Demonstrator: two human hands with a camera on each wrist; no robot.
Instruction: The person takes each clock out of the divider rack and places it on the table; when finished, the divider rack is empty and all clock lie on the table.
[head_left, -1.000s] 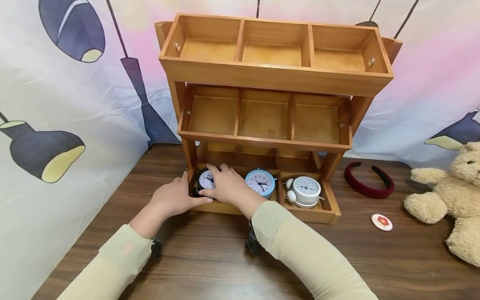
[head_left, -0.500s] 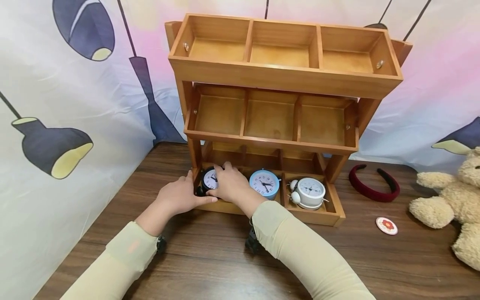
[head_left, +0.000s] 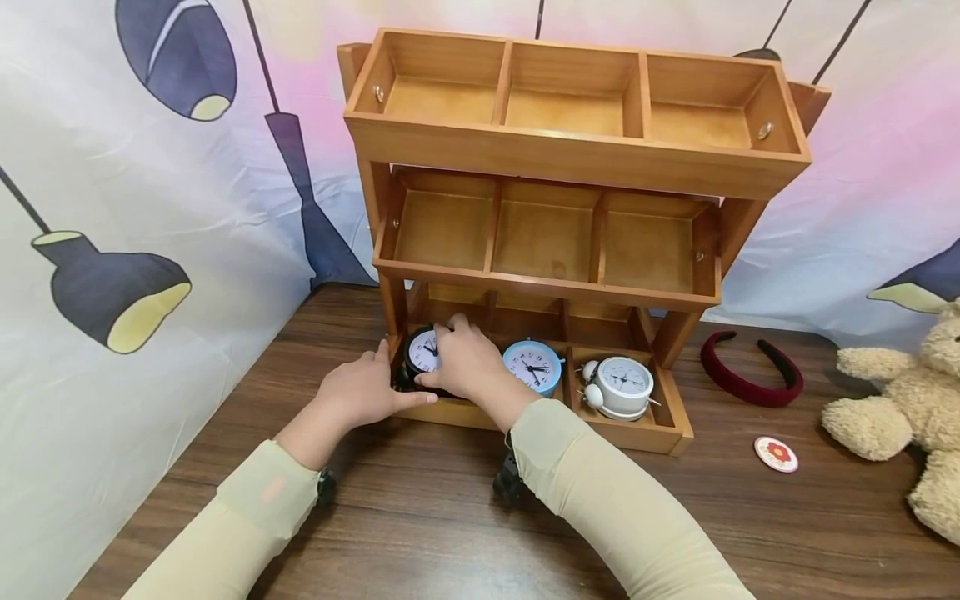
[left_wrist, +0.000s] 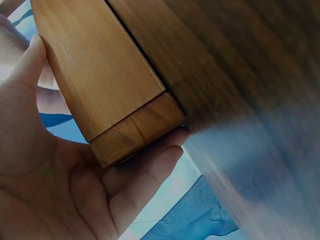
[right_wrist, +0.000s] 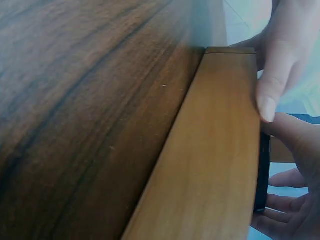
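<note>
In the head view, a black alarm clock (head_left: 423, 350) lies face up in the left compartment of the lowest tier of a wooden rack (head_left: 577, 158). My right hand (head_left: 472, 363) holds that clock from its right side, covering part of it. The thumb and fingers of my left hand (head_left: 358, 390) grip the tier's left front corner. From the left wrist, the left hand (left_wrist: 75, 175) is seen wrapped around the wooden end (left_wrist: 140, 129). A blue alarm clock (head_left: 533, 367) sits in the middle compartment, and a white twin-bell alarm clock (head_left: 624, 385) in the right one.
The rack's upper two tiers, each with three compartments, overhang the lowest one. Right of the rack on the wooden table (head_left: 420, 517) lie a dark red headband (head_left: 750, 387) and a round flower badge (head_left: 776, 454). A teddy bear (head_left: 900, 400) sits at the far right.
The black alarm clock has shifted slightly toward the back of its compartment, together with my right hand. My left hand keeps its place on the corner. The head view has swung a little left.
</note>
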